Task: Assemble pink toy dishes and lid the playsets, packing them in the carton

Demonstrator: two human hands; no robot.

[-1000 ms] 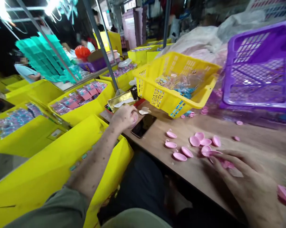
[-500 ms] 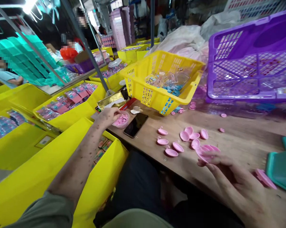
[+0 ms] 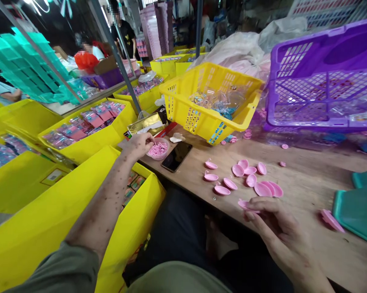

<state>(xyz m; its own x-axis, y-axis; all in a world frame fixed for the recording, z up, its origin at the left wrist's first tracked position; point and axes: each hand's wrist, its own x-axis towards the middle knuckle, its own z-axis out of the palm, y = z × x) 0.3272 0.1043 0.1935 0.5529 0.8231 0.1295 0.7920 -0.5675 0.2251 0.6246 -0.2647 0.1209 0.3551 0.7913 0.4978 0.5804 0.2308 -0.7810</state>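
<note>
No text legible; label (image 3: 53, 176) on yellow box (image 3: 21, 177), 9 o'clock: print too small to read; pale marking on red panel (image 3: 168, 129), 10 o'clock near centre: unreadable.

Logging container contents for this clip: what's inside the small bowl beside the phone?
The bowl holds many small pink pieces. The left hand covers part of its rim, and the pieces hide its bottom.

Worn on my head: one view, facing forward and down, close over near edge of wooden surface (image 3: 308, 169).
</note>
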